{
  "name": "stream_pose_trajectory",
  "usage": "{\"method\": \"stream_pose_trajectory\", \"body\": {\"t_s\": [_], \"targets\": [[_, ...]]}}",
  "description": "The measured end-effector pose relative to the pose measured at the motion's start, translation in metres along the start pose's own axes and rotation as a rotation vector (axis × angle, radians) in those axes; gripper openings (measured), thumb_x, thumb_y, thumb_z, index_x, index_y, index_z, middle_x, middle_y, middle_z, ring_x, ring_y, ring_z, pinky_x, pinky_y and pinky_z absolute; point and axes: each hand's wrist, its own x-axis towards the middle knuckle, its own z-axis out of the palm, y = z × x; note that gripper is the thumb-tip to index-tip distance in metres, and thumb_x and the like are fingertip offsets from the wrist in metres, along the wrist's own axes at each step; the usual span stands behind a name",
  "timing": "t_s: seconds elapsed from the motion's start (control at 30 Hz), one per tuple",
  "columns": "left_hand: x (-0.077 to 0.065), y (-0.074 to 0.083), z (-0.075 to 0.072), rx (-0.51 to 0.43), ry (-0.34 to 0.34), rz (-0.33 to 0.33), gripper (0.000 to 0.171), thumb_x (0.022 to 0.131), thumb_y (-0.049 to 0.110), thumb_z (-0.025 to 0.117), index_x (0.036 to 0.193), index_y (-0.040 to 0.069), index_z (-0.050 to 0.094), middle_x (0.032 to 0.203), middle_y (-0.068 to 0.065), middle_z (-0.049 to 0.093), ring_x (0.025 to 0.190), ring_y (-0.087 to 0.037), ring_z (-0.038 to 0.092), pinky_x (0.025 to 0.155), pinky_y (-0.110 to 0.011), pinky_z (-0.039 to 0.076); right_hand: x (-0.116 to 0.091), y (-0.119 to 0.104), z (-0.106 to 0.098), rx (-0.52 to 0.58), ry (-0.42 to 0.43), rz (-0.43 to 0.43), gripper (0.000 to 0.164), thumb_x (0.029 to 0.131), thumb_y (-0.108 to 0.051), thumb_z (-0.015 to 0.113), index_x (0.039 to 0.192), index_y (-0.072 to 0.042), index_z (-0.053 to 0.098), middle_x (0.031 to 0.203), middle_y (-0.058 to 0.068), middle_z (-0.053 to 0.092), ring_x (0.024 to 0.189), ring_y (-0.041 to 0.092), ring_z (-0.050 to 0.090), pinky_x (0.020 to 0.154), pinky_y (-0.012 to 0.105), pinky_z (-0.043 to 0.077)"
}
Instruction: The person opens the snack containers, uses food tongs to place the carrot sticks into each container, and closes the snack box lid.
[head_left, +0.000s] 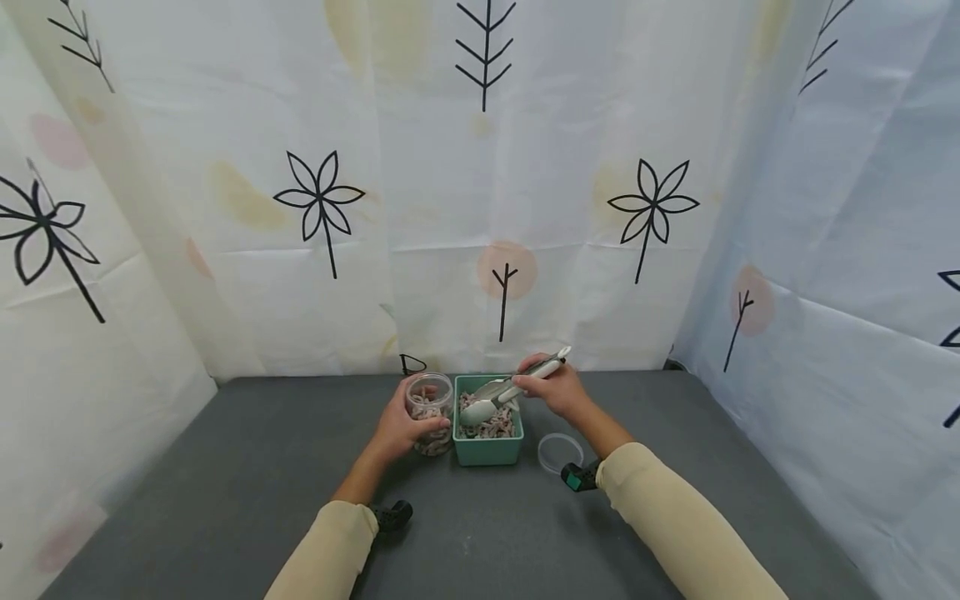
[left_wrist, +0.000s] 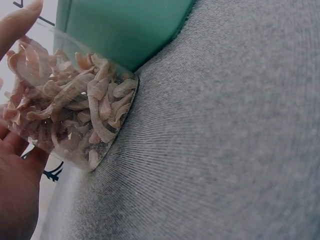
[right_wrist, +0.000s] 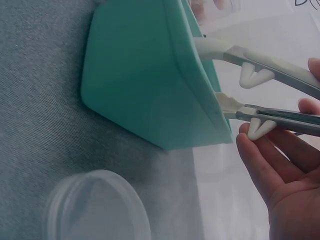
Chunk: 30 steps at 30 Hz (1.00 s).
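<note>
Notably, the tongs (head_left: 507,393) slanted leftward and down from the right hand (head_left: 555,387), their long axis running roughly toward the open jar (head_left: 430,410), their heads inside the green tub (head_left: 487,452) over pale, curled pieces (head_left: 491,427). Right fingers grasped the spread tongs; whether anything sat between the heads could not be told. The left hand (head_left: 397,429) gripped the jar, upright just left of the tub, and was nearer its mouth.
</note>
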Motion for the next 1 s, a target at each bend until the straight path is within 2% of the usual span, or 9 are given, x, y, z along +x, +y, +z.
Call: {"method": "stream_pose_trajectory", "body": {"t_s": [0.3, 0.47, 0.73, 0.9, 1.0], "targets": [[0.000, 0.003, 0.000, 0.006, 0.013, -0.008, 0.088, 0.079, 0.004, 0.081, 0.149, 0.000, 0.029, 0.134, -0.025, 0.052, 0.109, -0.033, 0.056, 0.083, -0.039, 0.046, -0.006, -0.004, 0.003, 0.055, 0.061, 0.007, 0.017, 0.087, -0.004, 0.072, 0.099, 0.006, 0.065, 0.089, 0.011, 0.067, 0.079, 0.027, 0.068, 0.069, 0.040, 0.056], [0.000, 0.002, 0.000, 0.006, 0.016, -0.009, 0.088, 0.078, 0.004, 0.082, 0.149, 0.000, 0.029, 0.133, -0.024, 0.052, 0.110, -0.033, 0.056, 0.084, -0.039, 0.046, -0.008, -0.006, 0.003, 0.059, 0.069, 0.003, 0.018, 0.088, -0.005, 0.072, 0.100, 0.007, 0.065, 0.091, 0.013, 0.068, 0.082, 0.032, 0.068, 0.070, 0.043, 0.056], [0.000, 0.002, 0.001, 0.004, 0.005, 0.002, 0.088, 0.079, 0.006, 0.081, 0.149, 0.000, 0.028, 0.134, -0.024, 0.052, 0.111, -0.033, 0.056, 0.084, -0.039, 0.047, -0.013, -0.012, -0.004, 0.084, 0.116, 0.000, 0.018, 0.088, -0.007, 0.072, 0.099, 0.007, 0.066, 0.087, 0.012, 0.068, 0.076, 0.023, 0.069, 0.069, 0.043, 0.056], [0.000, 0.002, 0.001, 0.007, 0.004, -0.001, 0.087, 0.079, 0.006, 0.081, 0.149, 0.001, 0.029, 0.134, -0.024, 0.051, 0.111, -0.033, 0.056, 0.083, -0.037, 0.047, -0.015, -0.016, -0.012, 0.105, 0.142, -0.014, 0.018, 0.088, -0.007, 0.072, 0.099, 0.007, 0.066, 0.087, 0.013, 0.069, 0.075, 0.021, 0.069, 0.071, 0.050, 0.054], [0.000, 0.002, 0.001, 0.011, 0.008, -0.001, 0.087, 0.079, 0.006, 0.081, 0.149, 0.000, 0.029, 0.134, -0.025, 0.051, 0.110, -0.033, 0.056, 0.083, -0.038, 0.047, -0.018, -0.027, -0.016, 0.114, 0.142, -0.021, 0.020, 0.089, -0.005, 0.070, 0.101, 0.010, 0.065, 0.089, 0.016, 0.068, 0.080, 0.030, 0.069, 0.072, 0.051, 0.054]]}}
